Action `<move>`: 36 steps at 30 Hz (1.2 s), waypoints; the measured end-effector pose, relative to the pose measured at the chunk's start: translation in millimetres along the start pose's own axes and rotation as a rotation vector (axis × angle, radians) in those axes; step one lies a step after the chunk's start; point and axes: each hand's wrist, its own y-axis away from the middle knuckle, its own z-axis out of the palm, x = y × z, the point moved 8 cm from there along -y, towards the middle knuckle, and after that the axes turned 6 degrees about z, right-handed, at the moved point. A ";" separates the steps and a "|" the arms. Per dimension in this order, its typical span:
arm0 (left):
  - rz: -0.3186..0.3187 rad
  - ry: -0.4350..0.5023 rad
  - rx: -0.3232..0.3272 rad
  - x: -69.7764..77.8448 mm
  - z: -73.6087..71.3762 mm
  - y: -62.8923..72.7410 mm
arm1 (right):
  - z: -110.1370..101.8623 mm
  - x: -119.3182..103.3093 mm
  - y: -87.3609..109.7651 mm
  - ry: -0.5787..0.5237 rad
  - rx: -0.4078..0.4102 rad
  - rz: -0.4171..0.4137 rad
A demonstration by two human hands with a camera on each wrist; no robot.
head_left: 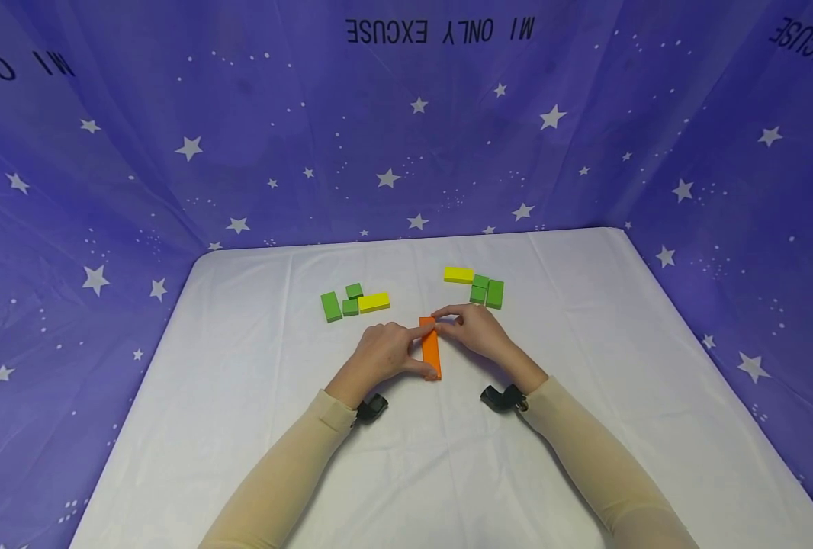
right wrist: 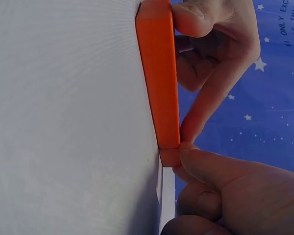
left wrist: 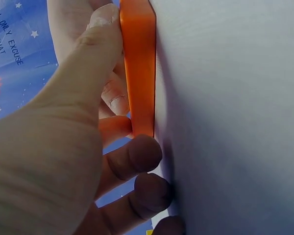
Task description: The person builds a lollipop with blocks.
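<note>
A long orange block (head_left: 431,354) lies on the white tabletop, pointing away from me. My left hand (head_left: 382,352) holds it from the left, thumb by its near end and index finger by its far end. In the right wrist view a short orange block (right wrist: 170,157) sits end to end against the long orange block (right wrist: 160,83). My right hand (head_left: 478,332) pinches that short piece between thumb and index finger, its other fingers curled below. The two hands' fingertips meet at the joint. In the left wrist view the left thumb (left wrist: 105,24) presses the long block's near end.
Beyond my left hand lie a yellow block (head_left: 374,303), a larger green block (head_left: 331,306) and two small green blocks. A matching group, with a yellow block (head_left: 458,275) and a larger green block (head_left: 494,293), lies beyond my right hand. A purple star-printed curtain (head_left: 351,137) surrounds the table.
</note>
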 end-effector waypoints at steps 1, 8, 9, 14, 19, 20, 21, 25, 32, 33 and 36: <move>0.006 0.001 0.002 0.4 -0.4 -0.1 | 0.2 0.2 0.0 0.002 -0.001 0.001; 0.014 -0.015 0.003 0.8 -2.0 -0.2 | 0.4 0.5 -0.3 0.001 -0.005 -0.004; 0.013 -0.020 0.002 0.8 -2.0 -0.2 | 0.3 0.3 -0.3 0.000 -0.005 -0.007; 0.015 -0.047 0.002 1.0 -2.1 0.0 | -0.5 -0.7 0.1 -0.001 -0.006 -0.010; 0.017 -0.066 0.004 1.7 -2.7 0.1 | -0.9 -1.1 0.4 0.006 -0.011 -0.002; 0.018 -0.067 0.004 1.8 -2.7 0.1 | -0.9 -0.9 0.3 0.007 -0.012 0.001; 0.018 -0.066 0.004 2.0 -2.7 0.0 | -0.8 -0.7 0.2 0.006 -0.013 0.004; 0.021 -0.061 -0.001 2.2 -2.2 -0.6 | -0.5 -0.2 -0.6 0.004 -0.013 0.015; 0.025 -0.047 0.003 2.5 -1.5 -0.5 | 0.0 0.6 -0.4 0.002 -0.018 0.026; 0.026 -0.047 0.004 2.7 -1.5 -0.4 | -0.1 0.4 -0.1 0.001 -0.019 0.024; 0.025 -0.054 0.003 2.7 -1.7 -0.5 | -0.7 -0.5 1.0 0.000 -0.017 0.015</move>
